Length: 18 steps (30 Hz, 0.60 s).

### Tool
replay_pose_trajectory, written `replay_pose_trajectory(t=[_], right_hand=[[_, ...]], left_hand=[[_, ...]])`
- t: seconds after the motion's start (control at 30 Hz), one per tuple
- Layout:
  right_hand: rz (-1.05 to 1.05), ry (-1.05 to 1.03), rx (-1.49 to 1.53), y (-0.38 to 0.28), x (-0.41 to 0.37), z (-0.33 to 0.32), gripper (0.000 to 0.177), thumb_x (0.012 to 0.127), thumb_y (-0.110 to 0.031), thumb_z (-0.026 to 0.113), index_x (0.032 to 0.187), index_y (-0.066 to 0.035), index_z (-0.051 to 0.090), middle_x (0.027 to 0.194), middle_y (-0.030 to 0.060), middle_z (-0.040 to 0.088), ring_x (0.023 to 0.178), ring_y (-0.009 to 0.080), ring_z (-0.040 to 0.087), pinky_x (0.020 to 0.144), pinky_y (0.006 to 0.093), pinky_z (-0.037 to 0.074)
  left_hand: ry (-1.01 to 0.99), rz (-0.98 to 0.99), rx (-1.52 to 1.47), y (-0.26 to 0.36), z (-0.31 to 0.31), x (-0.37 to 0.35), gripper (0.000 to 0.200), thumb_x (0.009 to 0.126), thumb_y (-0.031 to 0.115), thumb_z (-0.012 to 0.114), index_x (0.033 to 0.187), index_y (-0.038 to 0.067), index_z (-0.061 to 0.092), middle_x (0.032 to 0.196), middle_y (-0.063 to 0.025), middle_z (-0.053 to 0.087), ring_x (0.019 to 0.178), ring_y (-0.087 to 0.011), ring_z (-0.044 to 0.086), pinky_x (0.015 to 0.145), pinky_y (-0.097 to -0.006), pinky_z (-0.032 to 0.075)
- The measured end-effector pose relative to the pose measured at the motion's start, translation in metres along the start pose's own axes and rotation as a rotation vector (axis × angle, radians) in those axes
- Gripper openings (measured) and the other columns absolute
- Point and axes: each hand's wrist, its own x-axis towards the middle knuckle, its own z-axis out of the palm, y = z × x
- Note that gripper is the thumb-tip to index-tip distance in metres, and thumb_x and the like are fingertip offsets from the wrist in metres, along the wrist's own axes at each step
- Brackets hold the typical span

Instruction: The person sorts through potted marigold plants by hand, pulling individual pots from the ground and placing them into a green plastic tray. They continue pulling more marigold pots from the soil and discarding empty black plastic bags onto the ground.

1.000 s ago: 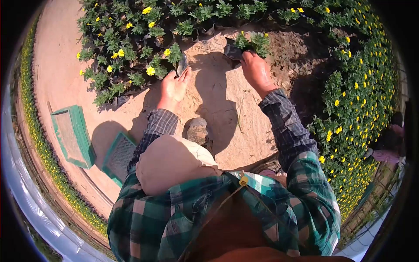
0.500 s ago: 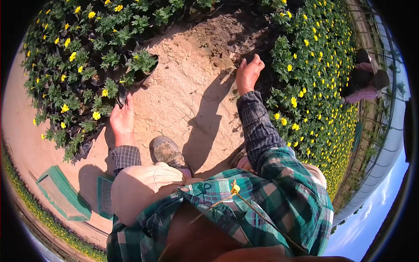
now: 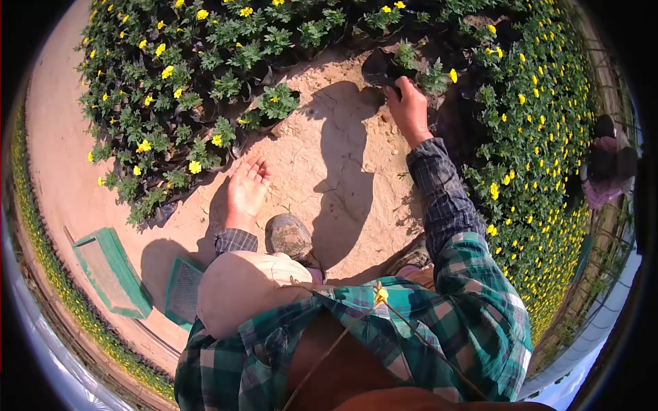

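My right hand (image 3: 409, 111) reaches to the far side of the bare ground, fingers closed at the edge of a black plastic plant bag (image 3: 379, 67). Green marigold leaves (image 3: 433, 79) and one yellow bloom show just past the fingers; the fingertips are partly hidden. My left hand (image 3: 248, 188) is held over the soil with its palm up, fingers stretched out and nothing in them. Nearest to it are bagged marigolds (image 3: 223, 133) at the edge of the left-hand block.
Blocks of bagged marigolds stand ahead and along the right (image 3: 528, 151). Green plastic crates (image 3: 113, 270) lie at lower left, near my knee. My shoe (image 3: 288, 236) is on the dry soil. Another person (image 3: 606, 168) bends at the far right edge beyond the flowers.
My right hand has gone from held empty above the soil to closed on a plant bag. My left hand has drawn away from the left plants. The view has turned, shifting the scene.
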Motion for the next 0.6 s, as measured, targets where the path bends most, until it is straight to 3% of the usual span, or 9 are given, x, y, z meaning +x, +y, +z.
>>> replay_pose_trajectory(t=[0.03,0.13,0.17,0.23,0.27,0.33,0.37,0.5,0.6], right_hand=[[-0.150,-0.003,0.043,-0.014,0.008,0.018,0.013,0.081,-0.011,0.062,0.086,-0.003,0.053,0.079,0.0181,0.059,0.078,0.0377,0.059,0.067,0.0453,0.047],[-0.396,-0.426,-0.198,-0.049,0.027,0.061,0.012,0.085,-0.010,0.048,0.090,-0.002,0.055,0.085,0.0194,0.059,0.079,0.0362,0.061,0.066,0.0440,0.049],[-0.467,-0.452,-0.175,-0.052,0.027,0.069,0.012,0.086,-0.010,0.049,0.093,-0.003,0.055,0.087,0.0182,0.058,0.080,0.0354,0.061,0.066,0.0435,0.050],[-0.547,-0.467,-0.159,-0.054,0.025,0.063,0.012,0.086,-0.010,0.050,0.095,-0.004,0.056,0.089,0.0170,0.057,0.080,0.0347,0.061,0.066,0.0430,0.050],[-0.454,-0.370,0.003,-0.052,0.021,0.054,0.013,0.085,-0.010,0.052,0.097,-0.006,0.056,0.090,0.0161,0.056,0.080,0.0350,0.060,0.066,0.0428,0.050],[-0.281,-0.126,0.175,-0.029,0.019,0.039,0.025,0.082,-0.005,0.060,0.106,-0.007,0.058,0.092,0.0139,0.056,0.080,0.0326,0.060,0.068,0.0386,0.051],[-0.192,-0.006,0.176,-0.005,0.021,0.034,0.023,0.080,-0.003,0.060,0.103,-0.006,0.058,0.092,0.0140,0.056,0.079,0.0324,0.059,0.067,0.0371,0.050],[0.313,0.297,-0.190,0.091,0.025,-0.019,0.023,0.077,-0.007,0.060,0.098,-0.001,0.054,0.094,0.0211,0.055,0.092,0.0396,0.054,0.081,0.0432,0.045],[0.662,0.062,-0.412,0.124,0.011,-0.061,0.034,0.076,-0.006,0.057,0.108,0.003,0.051,0.103,0.0288,0.049,0.094,0.0439,0.056,0.083,0.0450,0.048]], left_hand=[[-0.013,-0.048,0.081,-0.004,0.016,-0.007,0.033,0.091,0.024,0.054,0.112,-0.001,0.052,0.107,-0.0124,0.056,0.099,-0.0253,0.055,0.086,-0.0378,0.046],[-0.024,-0.121,0.312,-0.016,0.032,-0.009,0.032,0.094,0.024,0.051,0.114,-0.001,0.051,0.104,-0.0098,0.055,0.095,-0.0224,0.055,0.083,-0.0344,0.046],[-0.047,-0.136,0.309,-0.019,0.036,-0.010,0.032,0.094,0.024,0.051,0.114,-0.001,0.051,0.104,-0.0098,0.055,0.095,-0.0224,0.055,0.083,-0.0344,0.046],[-0.013,-0.091,0.639,-0.015,0.039,-0.011,0.025,0.095,0.022,0.050,0.109,0.001,0.052,0.097,-0.0068,0.057,0.086,-0.0166,0.057,0.076,-0.0293,0.048],[-0.025,-0.086,0.635,-0.012,0.031,-0.008,0.025,0.095,0.022,0.050,0.109,0.001,0.052,0.097,-0.0068,0.057,0.086,-0.0166,0.057,0.076,-0.0293,0.048],[0.015,0.071,1.234,-0.011,-0.001,0.001,0.015,0.093,0.015,0.053,0.099,0.003,0.054,0.087,-0.0036,0.056,0.077,-0.0103,0.055,0.068,-0.0265,0.047],[0.058,0.084,1.353,-0.011,-0.022,0.008,0.009,0.092,0.012,0.054,0.095,0.003,0.054,0.080,-0.0015,0.055,0.072,-0.0070,0.052,0.063,-0.0253,0.045],[0.023,0.104,1.341,-0.011,-0.006,0.000,0.009,0.090,0.010,0.056,0.093,0.003,0.054,0.079,-0.0009,0.055,0.072,-0.0076,0.052,0.062,-0.0256,0.044],[0.039,0.113,1.537,-0.012,0.016,-0.005,0.008,0.088,0.008,0.059,0.092,0.003,0.055,0.079,-0.0026,0.054,0.070,-0.0095,0.052,0.062,-0.0270,0.044]])
